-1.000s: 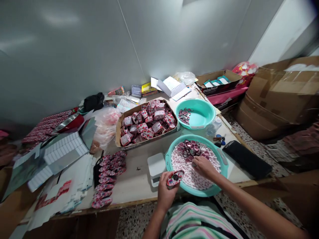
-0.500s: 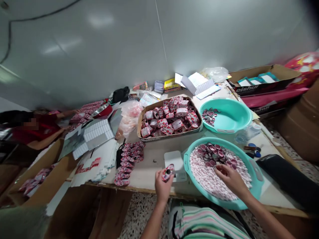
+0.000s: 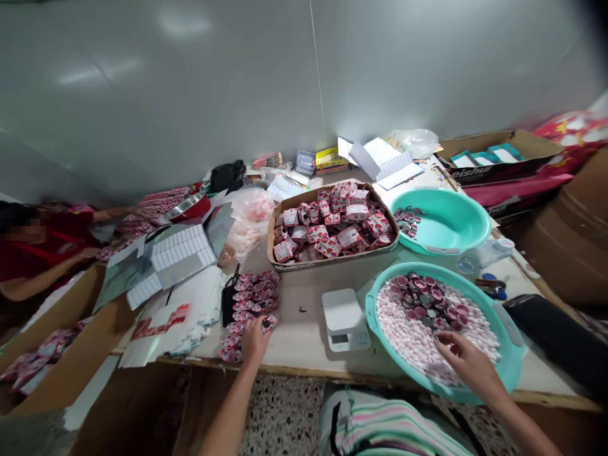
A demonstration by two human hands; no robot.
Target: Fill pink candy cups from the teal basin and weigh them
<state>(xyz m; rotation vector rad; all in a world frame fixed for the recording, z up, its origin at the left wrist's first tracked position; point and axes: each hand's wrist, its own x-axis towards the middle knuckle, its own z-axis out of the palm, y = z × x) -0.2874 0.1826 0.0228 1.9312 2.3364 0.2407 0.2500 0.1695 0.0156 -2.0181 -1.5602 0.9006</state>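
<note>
My left hand [image 3: 255,342] grips a small pink printed packet [image 3: 270,323] with a dark round spot on its top. It is at the front end of several rows of similar packets [image 3: 244,296] on the table. My right hand [image 3: 470,367] is over the near turquoise basin [image 3: 515,345], its fingers curled together just above the pale pink pellets [image 3: 403,335]. What those fingers hold, if anything, is too small to make out. A heap of small round maroon caps [image 3: 420,294] lies on the pellets beyond the fingertips.
A white scale [image 3: 342,313] stands left of the basin. Behind are a cardboard box [image 3: 332,258] of printed packets and a second turquoise basin [image 3: 456,218] with some caps. A black case [image 3: 555,342] lies right, paper stacks [image 3: 190,316] left. A person in a red shirt [image 3: 57,247] sits far left.
My left hand has moved left with the packet, from in front of the scale to the rows. My right hand stays over the basin pellets. The view has shifted slightly.
</note>
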